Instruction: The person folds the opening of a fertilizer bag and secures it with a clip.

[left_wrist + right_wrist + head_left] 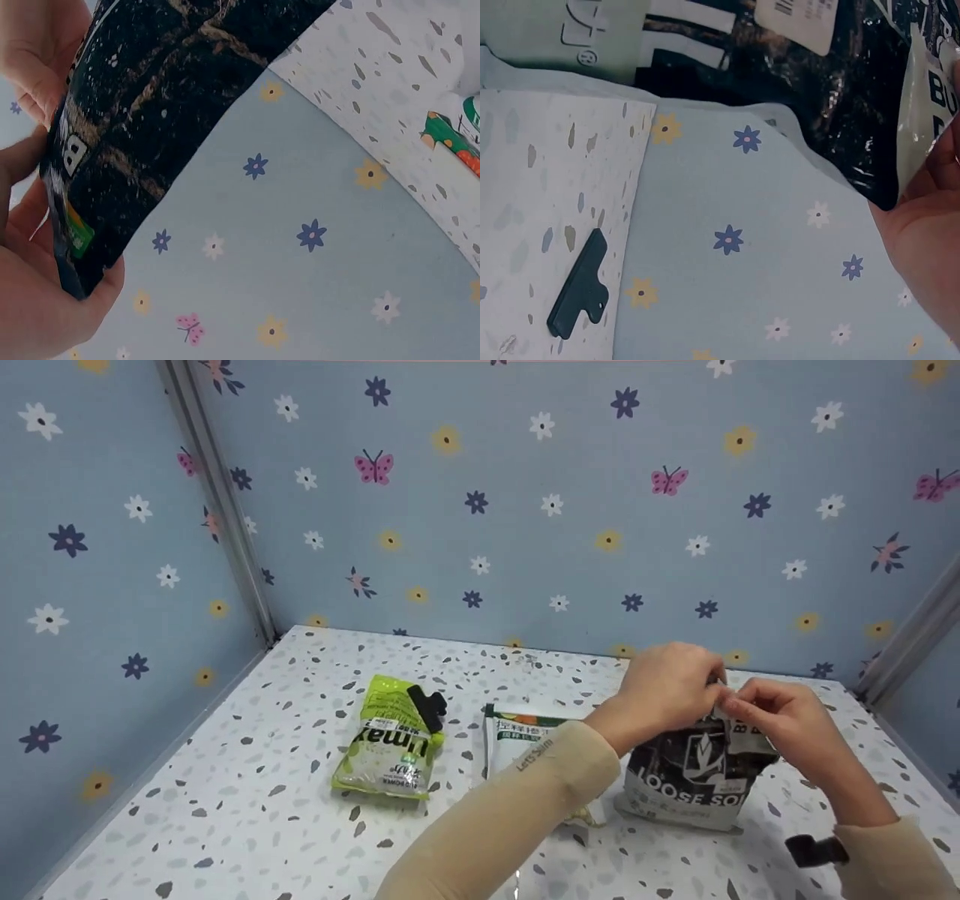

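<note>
A black and grey soil bag (686,787) printed "LOOSE SOIL" stands upright on the table at the right. My left hand (667,686) reaches over from the left and grips its top edge. From the right, my right hand (799,727) pinches the same edge, close beside the left fingertips. A pale lettered flap (926,112) is folded over at the bag's top, near the right fingers. In the left wrist view, the bag's dark side slants down to the left hand's thumb and fingers. A black clip (581,289) lies loose on the table.
A green Umax bag (386,746) lies to the left, with a black clip (427,707) across its upper corner. A white and green packet (517,727) lies in the middle, partly hidden by the left forearm. Flowered walls (525,547) enclose the speckled table (262,810).
</note>
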`<act>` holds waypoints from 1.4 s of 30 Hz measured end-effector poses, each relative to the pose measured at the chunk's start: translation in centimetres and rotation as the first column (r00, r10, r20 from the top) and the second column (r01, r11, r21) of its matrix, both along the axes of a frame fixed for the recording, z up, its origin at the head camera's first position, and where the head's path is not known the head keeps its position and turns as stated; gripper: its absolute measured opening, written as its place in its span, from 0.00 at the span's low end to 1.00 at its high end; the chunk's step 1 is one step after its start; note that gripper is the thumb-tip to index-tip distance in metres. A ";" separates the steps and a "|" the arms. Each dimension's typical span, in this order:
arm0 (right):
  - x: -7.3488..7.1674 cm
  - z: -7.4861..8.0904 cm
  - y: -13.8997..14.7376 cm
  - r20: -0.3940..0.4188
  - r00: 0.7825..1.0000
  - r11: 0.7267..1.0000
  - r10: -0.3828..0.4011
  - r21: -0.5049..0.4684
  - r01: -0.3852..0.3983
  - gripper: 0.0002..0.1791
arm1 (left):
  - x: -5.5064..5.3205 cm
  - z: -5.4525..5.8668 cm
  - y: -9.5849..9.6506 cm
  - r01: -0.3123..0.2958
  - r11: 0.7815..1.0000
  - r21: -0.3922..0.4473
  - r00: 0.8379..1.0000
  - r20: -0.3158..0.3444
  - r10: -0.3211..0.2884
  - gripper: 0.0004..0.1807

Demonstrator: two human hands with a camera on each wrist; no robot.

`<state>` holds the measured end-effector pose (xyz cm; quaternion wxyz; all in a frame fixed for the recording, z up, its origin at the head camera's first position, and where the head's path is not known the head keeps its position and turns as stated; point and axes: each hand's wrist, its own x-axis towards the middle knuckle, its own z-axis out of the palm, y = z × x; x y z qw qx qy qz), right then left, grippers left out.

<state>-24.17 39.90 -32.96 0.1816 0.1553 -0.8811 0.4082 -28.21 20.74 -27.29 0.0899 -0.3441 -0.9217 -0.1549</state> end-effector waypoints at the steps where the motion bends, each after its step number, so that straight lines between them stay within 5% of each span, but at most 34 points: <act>1: -0.1 -0.1 0.0 0.000 1.000 1.000 0.000 -0.005 0.000 0.09 | 0.0 0.0 0.0 -0.007 1.000 0.005 1.000 -0.013 0.007 0.08; 6: 0.0 -0.5 0.6 0.003 1.000 0.999 0.024 -0.024 -0.024 0.07 | 0.1 0.0 0.1 -0.027 0.999 0.019 0.999 -0.035 0.027 0.07; 27: 1.5 -2.5 3.9 0.102 0.990 0.994 0.095 0.051 -0.100 0.03 | 0.5 0.0 0.1 -0.002 0.999 0.038 0.999 0.050 0.000 0.06; 37: 1.9 -2.9 5.0 0.265 0.964 0.998 0.019 0.045 -0.033 0.04 | 0.5 -0.2 0.0 -0.001 0.998 0.058 0.997 0.076 -0.003 0.06; 42: 1.8 -2.3 6.1 0.335 0.942 0.998 0.027 0.050 -0.046 0.14 | 0.6 -0.2 0.1 -0.003 0.998 0.057 0.996 0.093 -0.002 0.06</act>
